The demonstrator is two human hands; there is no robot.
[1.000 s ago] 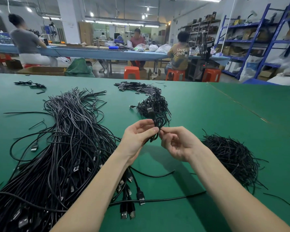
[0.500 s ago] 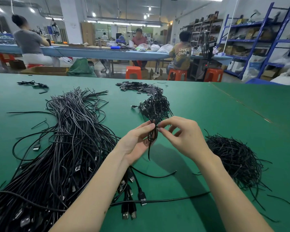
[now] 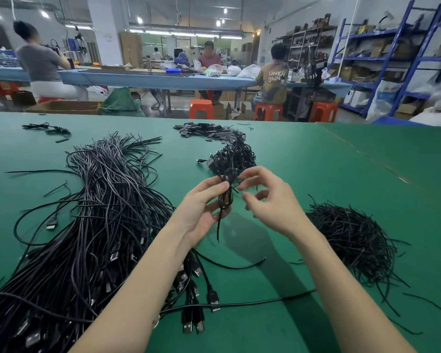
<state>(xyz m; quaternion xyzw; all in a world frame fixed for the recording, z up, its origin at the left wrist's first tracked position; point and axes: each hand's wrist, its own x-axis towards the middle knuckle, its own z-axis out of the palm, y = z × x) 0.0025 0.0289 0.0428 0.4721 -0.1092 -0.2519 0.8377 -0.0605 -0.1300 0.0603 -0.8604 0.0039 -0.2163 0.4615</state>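
Note:
My left hand (image 3: 201,212) grips a small coiled black cable (image 3: 225,197) above the green table (image 3: 316,169), and one cable end hangs down from the coil. My right hand (image 3: 273,202) hovers just right of the coil's top with its fingers spread and loosely bent. Its fingertips are close to the short tie ends sticking out of the coil, and I see nothing pinched between them. Behind my hands lies a heap of coiled cables (image 3: 233,156).
A large bundle of loose black USB cables (image 3: 94,225) fills the left side, plugs toward me. A pile of black twist ties (image 3: 351,238) lies on the right. Flat black pieces (image 3: 204,131) sit farther back. One loose cable (image 3: 239,304) crosses under my arms. People work at a far bench.
Both hands lifted the coil up and away from me. My right hand went from pinching at the coil to fingers spread beside it.

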